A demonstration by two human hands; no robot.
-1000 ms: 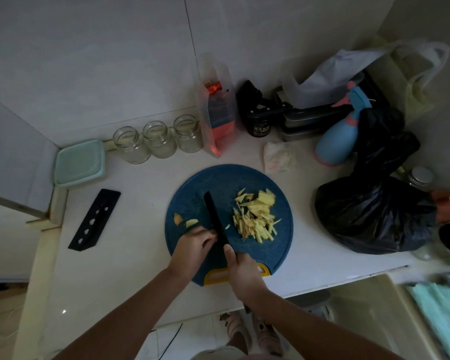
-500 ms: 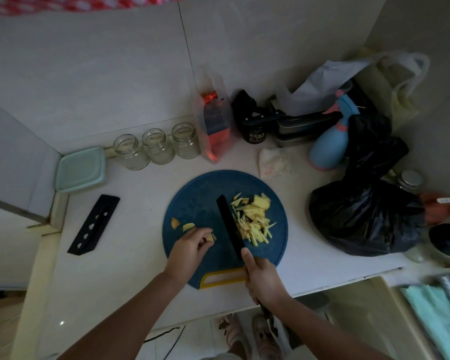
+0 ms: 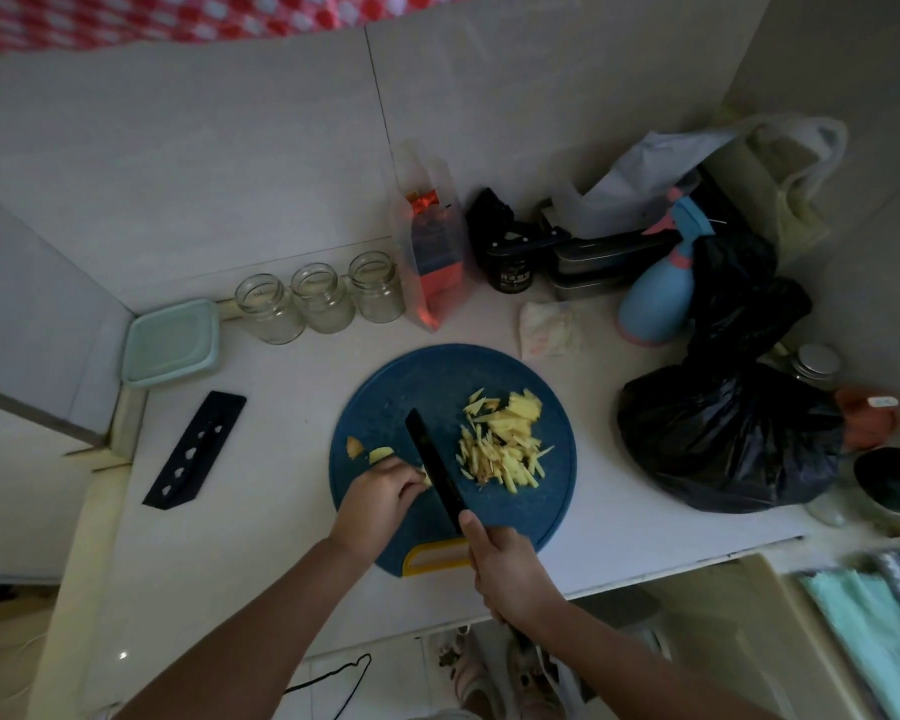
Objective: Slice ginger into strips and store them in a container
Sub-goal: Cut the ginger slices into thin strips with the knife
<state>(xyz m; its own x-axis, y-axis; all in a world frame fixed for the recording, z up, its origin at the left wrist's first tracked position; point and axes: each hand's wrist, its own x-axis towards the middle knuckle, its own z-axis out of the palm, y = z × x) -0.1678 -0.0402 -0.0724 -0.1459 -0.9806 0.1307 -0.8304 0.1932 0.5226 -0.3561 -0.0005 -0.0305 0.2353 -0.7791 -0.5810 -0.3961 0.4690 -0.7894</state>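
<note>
1. Slicing was the step in hand! The right hand [image 3: 505, 569] was wrapped round the handle of the black knife [image 3: 435, 467], one finger laid up toward the spine. The blade ran diagonally across the middle of the frame.
2. The left hand [image 3: 380, 493] curled its fingers over a small ginger piece [image 3: 426, 476], pinning it to the cutting board [image 3: 401, 392] right against the blade's left face.
3. Just right of the blade lay the ginger strips [image 3: 505, 444], a loose, pale-yellow heap of thin, fibrous-looking sticks.
4. Small offcuts [image 3: 357, 448] sat at the board's left side, just above the left hand.
5. The board itself was round, dark blue and matte, with a yellow handle slot at its lower edge.
6. The container [image 3: 170, 343] was mint-green and rounded-square, apparently lidded. It stood at the left of the frame on the pale counter [image 3: 281, 459], well apart from the strips and beside three clear glass jars [image 3: 320, 298].
7. By my reading, the cutting was nearly done. With so little ginger left, the next move called for short strokes with the fingertips tucked back. After that, the strips would need gathering and the container opening.
</note>
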